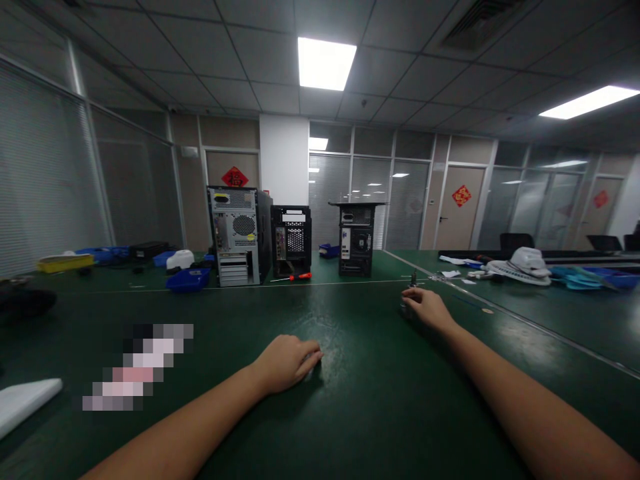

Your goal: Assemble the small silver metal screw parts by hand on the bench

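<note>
My left hand [287,363] rests low over the green tabletop [360,393], fingers curled together. A small greyish bit shows beneath its fingertips, too hidden to name. Farther out, my right hand [425,308] has its fingers pinched down close to the surface. Something small and shiny shows under those fingers, mostly covered. Just behind them stands a small, dark, upright object [413,279] of unclear kind. Beyond both hands is a screwdriver with a red and black handle [301,276], lying in front of the computer cases.
A large computer case [235,233], an open-framed case [291,240] and a smaller case [356,240] stand at the back. A blue tray [188,280] is left of them. A white cap [525,265] lies right. A white object [25,403] sits at the left edge.
</note>
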Demonstrator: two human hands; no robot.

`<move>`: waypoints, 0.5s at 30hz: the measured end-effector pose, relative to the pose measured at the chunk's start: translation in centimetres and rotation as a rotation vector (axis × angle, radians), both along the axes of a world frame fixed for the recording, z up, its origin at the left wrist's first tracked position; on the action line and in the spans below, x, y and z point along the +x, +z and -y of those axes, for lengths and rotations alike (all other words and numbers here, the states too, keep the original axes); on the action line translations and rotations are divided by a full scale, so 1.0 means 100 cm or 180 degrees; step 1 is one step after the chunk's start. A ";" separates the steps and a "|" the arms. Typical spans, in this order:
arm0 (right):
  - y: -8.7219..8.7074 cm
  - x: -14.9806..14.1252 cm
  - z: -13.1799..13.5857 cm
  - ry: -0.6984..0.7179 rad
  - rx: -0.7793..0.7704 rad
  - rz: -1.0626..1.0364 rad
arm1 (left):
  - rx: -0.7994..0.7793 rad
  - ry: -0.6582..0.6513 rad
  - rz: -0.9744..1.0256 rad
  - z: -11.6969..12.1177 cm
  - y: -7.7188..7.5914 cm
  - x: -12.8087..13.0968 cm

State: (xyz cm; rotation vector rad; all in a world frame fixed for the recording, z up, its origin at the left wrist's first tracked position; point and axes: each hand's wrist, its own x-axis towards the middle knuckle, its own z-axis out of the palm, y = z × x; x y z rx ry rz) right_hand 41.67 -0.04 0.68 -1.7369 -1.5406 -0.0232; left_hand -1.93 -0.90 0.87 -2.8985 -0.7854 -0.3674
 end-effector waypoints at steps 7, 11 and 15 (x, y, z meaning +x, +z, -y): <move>0.001 0.004 0.000 -0.0108 -0.0208 0.0140 | -0.0017 -0.0022 0.0026 0.000 0.000 -0.001; 0.002 0.002 0.001 -0.0141 -0.0208 0.0110 | 0.0023 0.0003 -0.0016 -0.001 -0.001 -0.001; 0.003 0.001 0.002 -0.0226 -0.0239 0.0050 | 0.0056 0.0038 -0.0029 -0.001 -0.001 0.000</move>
